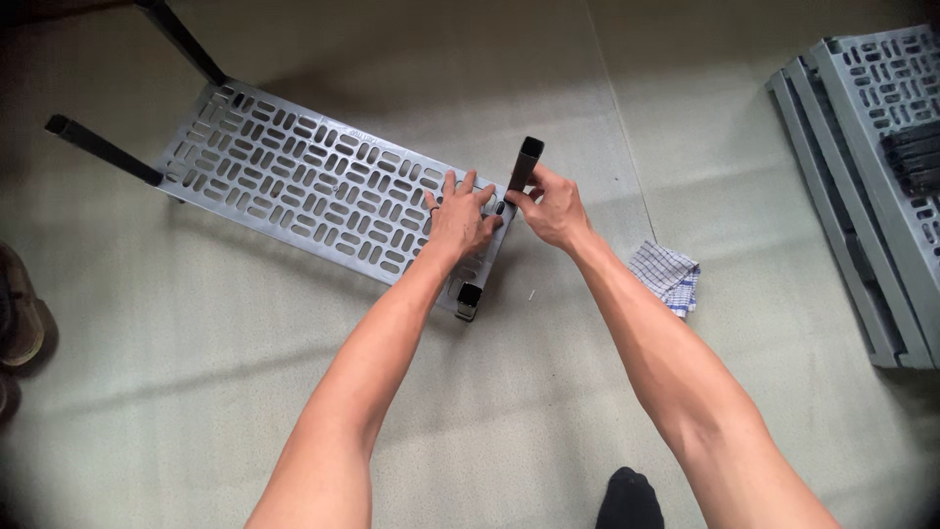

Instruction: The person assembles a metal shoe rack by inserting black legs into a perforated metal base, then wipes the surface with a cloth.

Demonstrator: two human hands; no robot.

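Leg tube (525, 165), dark and square, stands nearly upright at the slotted grey shelf (294, 176) corner, clenched low in your right hand (554, 208); left hand (460, 217) lies flat, fingers spread, just beside it.

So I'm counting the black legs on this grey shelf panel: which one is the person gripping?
The upright leg at the panel's near right corner, held by the right hand; the far-end legs stand untouched.
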